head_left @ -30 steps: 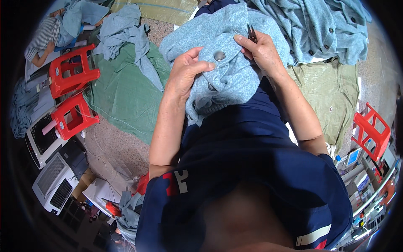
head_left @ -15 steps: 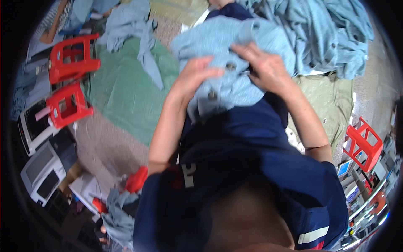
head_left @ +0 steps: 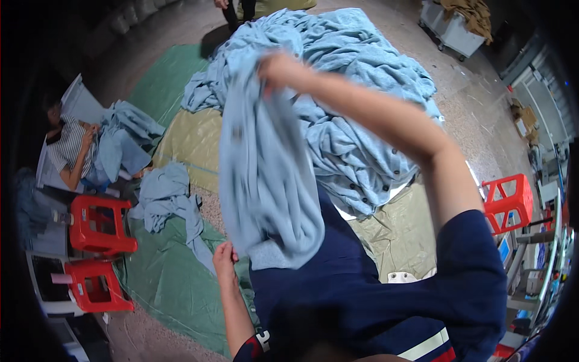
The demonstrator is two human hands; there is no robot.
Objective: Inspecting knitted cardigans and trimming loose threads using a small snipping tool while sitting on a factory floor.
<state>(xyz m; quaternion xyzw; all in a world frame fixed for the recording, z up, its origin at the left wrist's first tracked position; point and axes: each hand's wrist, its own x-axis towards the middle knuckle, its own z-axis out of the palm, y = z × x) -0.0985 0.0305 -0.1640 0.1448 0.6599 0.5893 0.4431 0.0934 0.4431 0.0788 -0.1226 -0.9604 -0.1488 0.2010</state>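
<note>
A light blue knitted cardigan [head_left: 265, 181] hangs stretched out in front of me, smeared by motion. Its upper end is gripped by my right hand [head_left: 282, 71], raised at the far side with the arm reaching across. Down at the near left, my left hand [head_left: 225, 259] has its fingers curled closed at the cardigan's lower left edge; its hold there is partly hidden. Behind and right of the cardigan lies a big heap of similar light blue buttoned garments [head_left: 368, 66]. Another blue garment [head_left: 166, 193] lies crumpled on the left, one sleeve trailing toward my left hand.
Red plastic stools stand at left [head_left: 102, 226] and right [head_left: 508, 202]. Green sheeting [head_left: 163, 283] and tan sheeting [head_left: 395, 235] cover the floor. A seated person [head_left: 78, 142] handles blue garments at left. Someone stands at the far edge. A wheeled bin [head_left: 449, 30] holds brown cloth.
The cardigan has gone from bunched on my lap to hanging lengthwise. My right hand has risen far and leftward; my left hand has dropped to the lower left. The view has tilted up.
</note>
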